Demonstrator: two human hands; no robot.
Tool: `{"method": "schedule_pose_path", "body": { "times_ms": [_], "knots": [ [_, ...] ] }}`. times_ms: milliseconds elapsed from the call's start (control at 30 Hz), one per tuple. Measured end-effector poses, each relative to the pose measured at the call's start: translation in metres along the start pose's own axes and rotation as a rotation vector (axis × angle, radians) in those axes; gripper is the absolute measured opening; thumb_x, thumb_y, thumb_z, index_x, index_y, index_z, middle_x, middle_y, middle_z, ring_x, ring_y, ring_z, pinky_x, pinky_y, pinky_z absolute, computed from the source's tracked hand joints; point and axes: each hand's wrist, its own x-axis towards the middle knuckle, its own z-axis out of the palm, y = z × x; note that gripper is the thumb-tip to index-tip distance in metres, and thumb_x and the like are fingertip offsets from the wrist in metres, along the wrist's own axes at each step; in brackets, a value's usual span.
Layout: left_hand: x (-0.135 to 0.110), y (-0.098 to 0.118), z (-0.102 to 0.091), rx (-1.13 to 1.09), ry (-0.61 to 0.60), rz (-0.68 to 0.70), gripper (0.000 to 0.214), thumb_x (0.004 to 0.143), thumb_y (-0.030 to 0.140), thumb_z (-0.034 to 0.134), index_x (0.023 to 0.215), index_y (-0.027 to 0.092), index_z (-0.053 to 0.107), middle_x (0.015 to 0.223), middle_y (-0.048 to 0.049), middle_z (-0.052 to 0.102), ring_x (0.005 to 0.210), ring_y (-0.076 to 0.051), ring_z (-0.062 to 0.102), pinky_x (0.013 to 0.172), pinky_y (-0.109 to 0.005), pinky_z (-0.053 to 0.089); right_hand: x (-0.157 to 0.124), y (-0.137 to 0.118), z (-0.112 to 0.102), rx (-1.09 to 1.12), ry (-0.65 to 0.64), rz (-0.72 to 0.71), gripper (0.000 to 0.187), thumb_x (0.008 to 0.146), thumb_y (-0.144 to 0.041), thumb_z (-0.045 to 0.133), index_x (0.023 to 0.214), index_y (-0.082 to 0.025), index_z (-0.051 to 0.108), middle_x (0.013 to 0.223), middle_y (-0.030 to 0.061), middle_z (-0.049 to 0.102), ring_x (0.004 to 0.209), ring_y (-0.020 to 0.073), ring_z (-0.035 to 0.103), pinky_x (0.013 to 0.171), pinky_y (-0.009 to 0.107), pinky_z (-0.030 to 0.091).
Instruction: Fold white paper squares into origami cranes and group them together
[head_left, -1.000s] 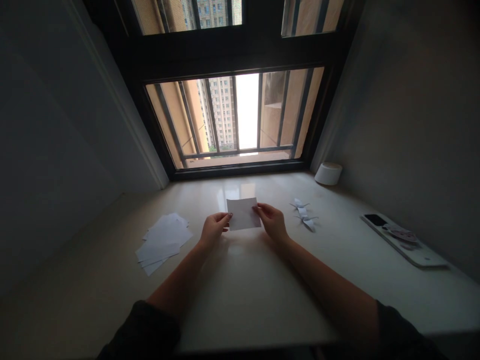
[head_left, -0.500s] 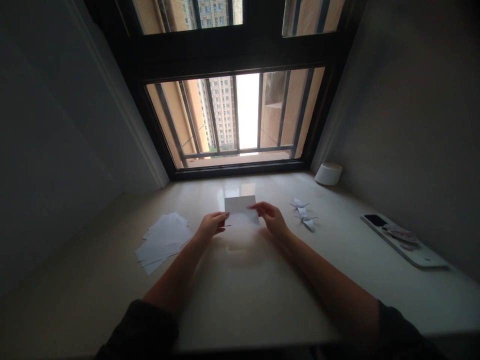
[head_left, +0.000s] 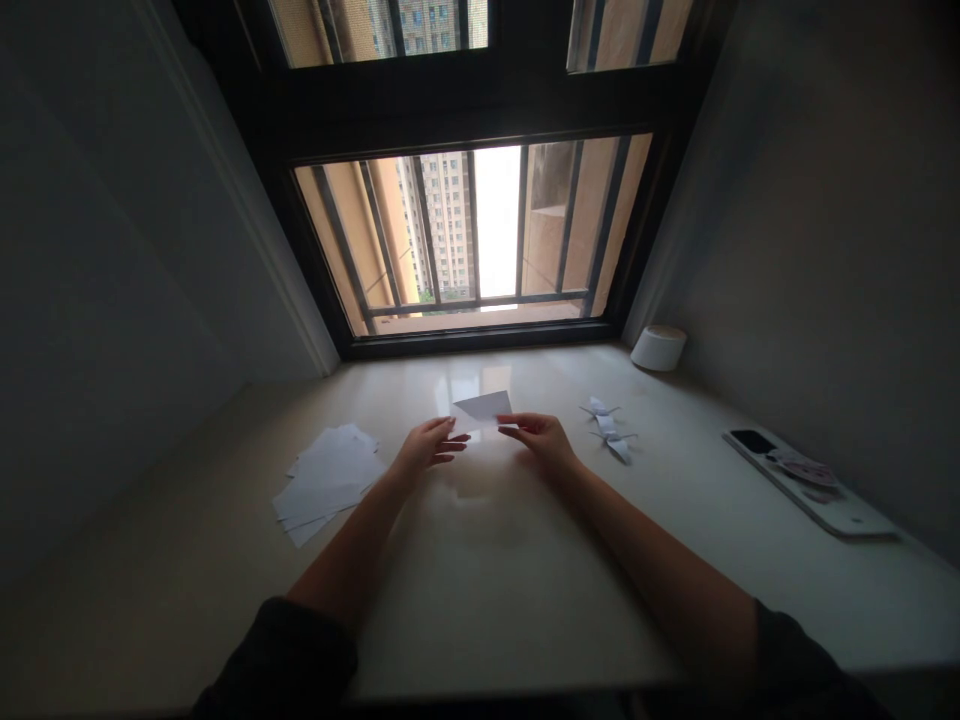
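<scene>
A small white sheet of paper [head_left: 484, 408] is held up between both hands over the pale sill, its face tilted. My left hand [head_left: 429, 445] pinches its left side near the thumb, the other fingers stretched out below. At the lower right corner, my right hand [head_left: 546, 438] has its thumb and fingertips closed on the sheet. To the left lies a loose pile of white paper sheets [head_left: 334, 478]. Two folded paper cranes [head_left: 609, 428] sit to the right of my right hand.
A phone [head_left: 810, 482] lies face down at the right by the wall. In the far right corner stands a white round object [head_left: 658, 348], below a dark-framed window [head_left: 480, 345] with bars outside. The sill's front edge [head_left: 510, 690] runs near me.
The sheet has tipped, and its visible face looks narrower and slanted. My left fingers have spread out more below it, and my right fingertips have shifted slightly lower along the sheet.
</scene>
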Motion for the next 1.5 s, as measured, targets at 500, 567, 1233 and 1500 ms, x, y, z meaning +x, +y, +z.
{"method": "schedule_pose_path", "body": {
  "times_ms": [500, 567, 1233, 1500],
  "knots": [
    [-0.004, -0.002, 0.016, -0.014, 0.158, 0.488, 0.031, 0.065, 0.039, 0.073, 0.083, 0.015, 0.067, 0.082, -0.0063, 0.07, 0.079, -0.018, 0.063, 0.076, -0.029, 0.048, 0.0, -0.001, 0.004, 0.145, 0.017, -0.018, 0.035, 0.06, -0.045, 0.074, 0.083, -0.019, 0.074, 0.071, 0.0061, 0.072, 0.07, 0.0202, 0.065, 0.072, 0.036, 0.05],
    [-0.004, -0.003, 0.018, -0.037, 0.197, 0.483, 0.028, 0.064, 0.038, 0.074, 0.078, 0.014, 0.066, 0.075, -0.0049, 0.069, 0.072, -0.016, 0.062, 0.071, -0.028, 0.048, 0.0, -0.001, 0.005, 0.172, 0.028, -0.008, 0.031, 0.059, -0.045, 0.075, 0.075, -0.019, 0.074, 0.069, 0.0063, 0.071, 0.067, 0.0195, 0.065, 0.07, 0.035, 0.05],
    [-0.006, -0.011, 0.037, -0.36, 0.243, 0.32, 0.034, 0.057, 0.036, 0.078, 0.072, 0.015, 0.057, 0.073, -0.0018, 0.065, 0.073, -0.014, 0.063, 0.082, -0.034, 0.049, -0.006, 0.007, 0.029, 0.436, 0.306, 0.082, 0.03, 0.06, -0.041, 0.077, 0.077, -0.018, 0.066, 0.073, 0.0054, 0.069, 0.066, 0.0183, 0.065, 0.065, 0.033, 0.053],
    [-0.003, -0.016, 0.032, -0.271, 0.202, 0.299, 0.064, 0.06, 0.034, 0.077, 0.111, 0.02, 0.042, 0.082, -0.0044, 0.068, 0.079, -0.017, 0.064, 0.082, -0.036, 0.048, -0.009, 0.001, 0.029, 0.309, 0.387, -0.032, 0.038, 0.061, -0.041, 0.076, 0.086, -0.018, 0.061, 0.071, 0.005, 0.07, 0.066, 0.0194, 0.065, 0.065, 0.033, 0.051]
  ]
}}
